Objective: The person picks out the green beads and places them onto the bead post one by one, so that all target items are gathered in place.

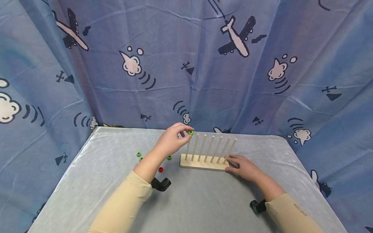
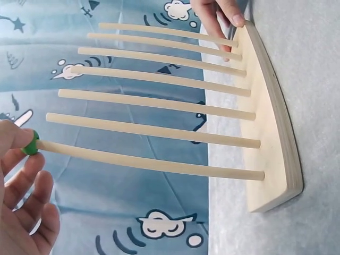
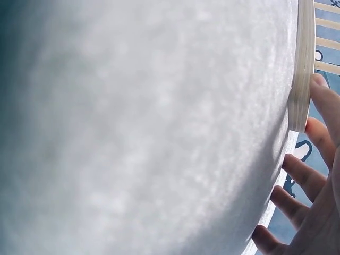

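My left hand [image 1: 172,139] pinches a green bead [image 1: 190,132] between thumb and index finger. In the left wrist view the green bead [image 2: 32,143] sits at the tip of the end peg [image 2: 154,163], and how far it is over the tip cannot be told. The wooden peg stand [image 1: 204,165] has a row of several upright pegs, which carry no other bead. My right hand [image 1: 243,166] grips the stand's right end, thumb at the front and fingers at the end and behind. The right wrist view shows the thumb [image 3: 325,101] against the stand's edge [image 3: 304,69].
On the grey cloth-covered table [image 1: 204,200], left of the stand, lie a red bead [image 1: 161,169] and loose green beads [image 1: 169,157], some near the left forearm. A blue patterned curtain [image 1: 163,64] hangs behind and at both sides.
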